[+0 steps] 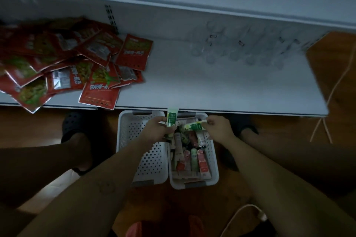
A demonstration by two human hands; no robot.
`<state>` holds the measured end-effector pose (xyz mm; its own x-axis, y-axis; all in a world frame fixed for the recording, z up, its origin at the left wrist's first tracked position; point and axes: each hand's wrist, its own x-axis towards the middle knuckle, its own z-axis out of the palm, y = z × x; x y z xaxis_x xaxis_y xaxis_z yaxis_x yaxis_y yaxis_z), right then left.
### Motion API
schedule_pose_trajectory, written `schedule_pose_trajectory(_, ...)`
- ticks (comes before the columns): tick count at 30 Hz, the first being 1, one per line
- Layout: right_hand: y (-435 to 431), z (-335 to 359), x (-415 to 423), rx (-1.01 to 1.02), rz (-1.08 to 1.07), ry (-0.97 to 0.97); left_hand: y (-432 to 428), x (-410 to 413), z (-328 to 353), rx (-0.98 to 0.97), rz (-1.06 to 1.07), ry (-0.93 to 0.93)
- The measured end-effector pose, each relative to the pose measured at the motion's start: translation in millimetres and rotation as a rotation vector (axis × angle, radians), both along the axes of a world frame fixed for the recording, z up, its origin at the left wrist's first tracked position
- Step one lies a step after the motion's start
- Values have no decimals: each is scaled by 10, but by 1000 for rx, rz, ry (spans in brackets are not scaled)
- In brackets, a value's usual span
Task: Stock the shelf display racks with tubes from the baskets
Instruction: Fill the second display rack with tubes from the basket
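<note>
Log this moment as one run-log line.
left hand: grips upright green tube | right hand: pinches sideways green tube | right basket: holds tubes | shelf racks: no tubes seen

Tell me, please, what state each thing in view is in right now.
Left hand: holds upright green-and-white plastic tube.
Right hand: pinches second green-and-white tube, sideways.
Left white perforated plastic basket: shows nothing inside.
Right white perforated basket: holds many tubes.
Clear plastic display racks: no tubes visible.
Red foil packets: heaped loosely on white shelf.
</note>
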<state>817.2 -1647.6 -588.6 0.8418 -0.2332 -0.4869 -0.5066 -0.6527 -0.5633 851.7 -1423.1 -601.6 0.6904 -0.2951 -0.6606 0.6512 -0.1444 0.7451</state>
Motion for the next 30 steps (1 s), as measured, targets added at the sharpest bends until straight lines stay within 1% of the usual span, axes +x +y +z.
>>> schedule_pose_trajectory(5,62,401,53,340,-188,-47,-50,1,265,-62,13,-62)
schedule_pose_trajectory(12,225,1182,279,506,-256,-257,-164,131,898,-130,60,-238)
schedule_pose_trajectory(16,210,1668,435,505,-211,-371,-285,230,1410,-170,99,-388)
schedule_pose_trajectory(20,78,2265,597,487,-31,-445,-368,346,1992,-185,82,-584)
schedule_pose_trajectory(24,-60,2916,714,352,196,-477,-432,548,2462,-92,78,-753)
schedule_pose_trajectory(28,-174,3401,840,210,239,-550,-587,727,2936,46,62,-915)
schedule_pose_trajectory(30,-259,3583,919,137,243,-604,-704,819,3180,66,43,-978)
